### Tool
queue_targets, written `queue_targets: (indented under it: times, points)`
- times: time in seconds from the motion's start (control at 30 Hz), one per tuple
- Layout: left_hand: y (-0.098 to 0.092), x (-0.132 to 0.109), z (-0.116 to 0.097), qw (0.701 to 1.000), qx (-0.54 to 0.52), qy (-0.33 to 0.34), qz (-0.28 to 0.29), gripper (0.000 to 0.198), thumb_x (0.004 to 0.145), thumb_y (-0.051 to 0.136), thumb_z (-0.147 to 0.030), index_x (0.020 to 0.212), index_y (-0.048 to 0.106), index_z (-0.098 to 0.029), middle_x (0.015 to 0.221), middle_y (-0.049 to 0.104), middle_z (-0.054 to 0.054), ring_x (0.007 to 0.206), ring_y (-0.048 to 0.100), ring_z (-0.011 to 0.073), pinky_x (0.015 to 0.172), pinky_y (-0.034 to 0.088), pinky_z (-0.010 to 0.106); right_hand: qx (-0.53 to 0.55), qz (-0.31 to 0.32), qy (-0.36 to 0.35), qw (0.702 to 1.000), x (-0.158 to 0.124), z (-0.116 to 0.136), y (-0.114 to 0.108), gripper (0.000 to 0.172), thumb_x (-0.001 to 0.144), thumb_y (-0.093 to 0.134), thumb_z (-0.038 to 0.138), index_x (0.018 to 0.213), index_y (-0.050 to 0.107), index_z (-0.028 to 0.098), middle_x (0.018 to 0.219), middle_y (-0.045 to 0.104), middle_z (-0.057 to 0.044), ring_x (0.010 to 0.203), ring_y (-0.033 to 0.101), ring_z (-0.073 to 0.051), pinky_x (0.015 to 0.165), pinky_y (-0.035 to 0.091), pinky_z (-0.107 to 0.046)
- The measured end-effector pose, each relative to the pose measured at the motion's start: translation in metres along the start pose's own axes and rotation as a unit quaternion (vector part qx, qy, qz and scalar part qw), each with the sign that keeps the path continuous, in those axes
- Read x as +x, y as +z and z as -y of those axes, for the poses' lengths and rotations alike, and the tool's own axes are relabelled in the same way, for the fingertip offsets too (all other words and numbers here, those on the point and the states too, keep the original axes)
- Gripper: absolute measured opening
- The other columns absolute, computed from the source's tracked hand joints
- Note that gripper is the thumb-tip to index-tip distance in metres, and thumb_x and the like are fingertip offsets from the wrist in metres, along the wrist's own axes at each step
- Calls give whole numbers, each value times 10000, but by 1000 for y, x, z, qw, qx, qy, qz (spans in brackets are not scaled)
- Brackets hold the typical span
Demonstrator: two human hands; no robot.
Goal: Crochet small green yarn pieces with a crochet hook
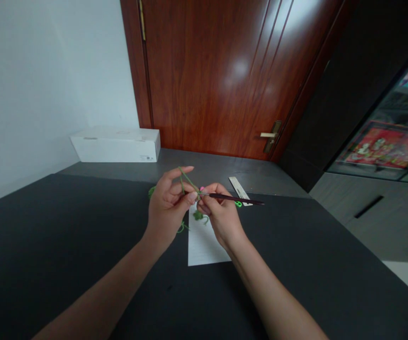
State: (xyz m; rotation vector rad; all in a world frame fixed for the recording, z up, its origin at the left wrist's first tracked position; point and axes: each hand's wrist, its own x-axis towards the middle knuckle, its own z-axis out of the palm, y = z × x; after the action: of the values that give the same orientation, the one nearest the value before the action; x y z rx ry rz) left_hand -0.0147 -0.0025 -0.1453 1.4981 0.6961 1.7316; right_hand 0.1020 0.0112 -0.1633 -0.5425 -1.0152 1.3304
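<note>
My left hand [168, 208] pinches a strand of green yarn [189, 180], which loops over its raised fingers. My right hand [220, 215] grips a crochet hook [232, 199] with a dark handle that points right, and its tip meets the yarn between my hands. Below them, a small green crocheted piece [199, 216] lies on a sheet of white paper [204, 241], with a loose strand trailing from it. More green yarn [151, 191] shows behind my left hand. Its full length is hidden.
A pale ruler [239, 190] and a small bright green object [238, 204] lie just past my right hand on the dark tabletop [65, 245]. A white cardboard box [115, 147] stands at the far left, before a wooden door [204, 75] with a handle.
</note>
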Motion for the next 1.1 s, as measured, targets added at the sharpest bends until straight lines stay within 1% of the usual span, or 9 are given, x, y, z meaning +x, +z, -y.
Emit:
queue_targets:
  times: [0.23,0.4,0.47,0.57,0.67,0.77,0.93,1.0,1.1]
  points:
    - [2,-1,-4,1000,-5,21,6,454,802,670,-79,1221,557,-213,706,676,-29,656,673,142,632,574,254,40,55,-29,997,0,5,3,248,735,784,291,737,549,212,542,435,94,472,362,-66,499,297,-221]
    - [2,-1,-5,999,-15,25,13,463,806,666,-67,1227,547,-218,695,678,-30,648,680,153,638,593,281,47,65,-28,996,-1,7,5,264,739,783,295,738,529,221,524,400,102,466,337,-73,499,295,-230]
    - [2,-1,-6,999,-30,27,20,455,812,661,-64,1224,543,-217,694,679,-28,627,675,153,616,593,283,51,68,-27,996,-1,8,5,246,755,770,292,760,534,224,528,410,101,465,336,-74,499,299,-231]
    - [2,-1,-6,998,-44,40,35,447,818,642,-43,1218,539,-215,691,684,-28,612,672,155,590,588,283,48,79,-42,995,-1,7,3,203,778,760,294,867,591,225,584,469,89,479,373,-72,509,325,-231]
    - [1,1,-5,997,-37,59,36,462,807,633,-12,1215,548,-212,678,686,-32,641,672,152,624,581,278,16,85,-72,994,0,6,-1,205,811,741,334,943,629,223,656,535,65,517,445,-77,527,369,-233]
    - [0,2,-3,996,-33,78,33,471,800,646,-3,1216,563,-208,679,690,-32,669,664,142,645,560,259,-18,83,-102,991,0,7,-2,175,839,723,349,915,628,223,695,579,46,559,509,-86,540,402,-230]
    - [-5,3,0,991,-31,120,48,470,819,654,-12,1224,581,-240,704,701,-31,678,655,148,632,542,266,-105,87,-151,979,-3,10,-2,198,891,665,387,1036,674,253,731,568,30,614,560,-111,591,470,-256]
    - [-7,3,0,989,-6,139,42,482,815,666,-7,1224,595,-253,742,717,-27,703,663,144,660,538,262,-134,88,-173,972,-5,12,-1,158,910,640,375,997,697,255,774,567,15,634,566,-115,596,472,-264]
    - [-8,3,-1,987,17,157,33,470,810,680,-19,1214,606,-249,764,727,-21,714,675,146,676,536,265,-141,88,-185,969,-9,15,0,101,921,631,329,942,685,247,793,571,11,655,571,-117,602,471,-260]
